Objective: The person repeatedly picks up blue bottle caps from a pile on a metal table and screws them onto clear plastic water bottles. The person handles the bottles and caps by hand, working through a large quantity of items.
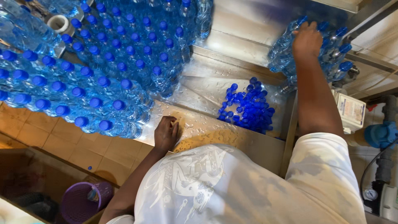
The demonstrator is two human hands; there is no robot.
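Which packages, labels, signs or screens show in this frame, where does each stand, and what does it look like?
Small boxy device: right of the metal table, beside the right arm; white, with a pale label panel on its face.
Round gauge: lower right by the pipes; white dial, dark rim.
Capped bottles: massed on the table's left; clear, blue caps, no labels visible.
No signs or screens visible.

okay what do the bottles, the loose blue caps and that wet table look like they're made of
Bottles: likely thin clear plastic, glossy; you can see through them. Loose caps: opaque blue plastic, moulded look. Table: seems to be stainless steel, brushed and shiny, with beaded water droplets. The right hand rests on bottles; the left hand on the table edge.
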